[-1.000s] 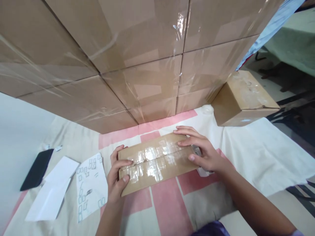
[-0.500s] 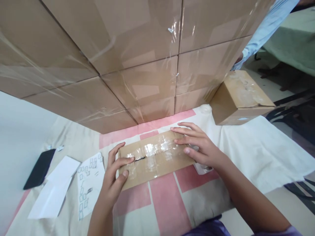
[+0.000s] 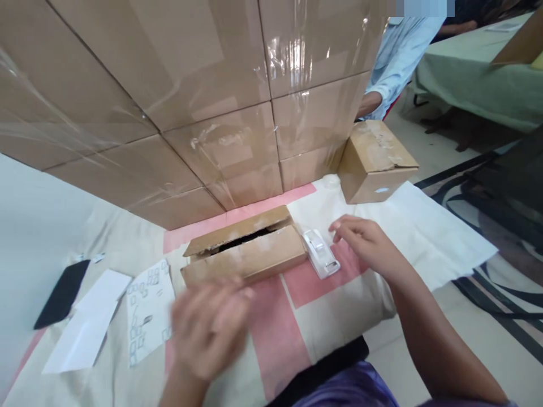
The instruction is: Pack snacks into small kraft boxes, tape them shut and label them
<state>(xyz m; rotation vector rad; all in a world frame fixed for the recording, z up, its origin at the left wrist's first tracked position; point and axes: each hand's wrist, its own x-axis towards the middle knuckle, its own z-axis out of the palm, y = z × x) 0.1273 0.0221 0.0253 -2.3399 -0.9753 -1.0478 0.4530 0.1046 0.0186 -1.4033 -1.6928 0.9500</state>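
A small long cardboard box lies on the table with its top flaps parted and a dark gap between them. My left hand hangs in front of the box's near left side, smeared by motion, so its fingers cannot be read. Just right of the box is a small white plastic device, its kind unclear. My right hand hovers to the right of that device, fingers loosely bent and nothing visible in them, touching neither the device nor the box.
Stacked, taped cartons rise behind the box like a wall. A smaller carton and a tape roll stand right. On the left lie a drawn-on sheet, folded white paper and a dark flat object. A person's sleeve shows behind.
Both hands have come off the box, the left toward me, the right rightward. The box's taped top has come open along its seam, and the white device shows fully. The view has shifted right.
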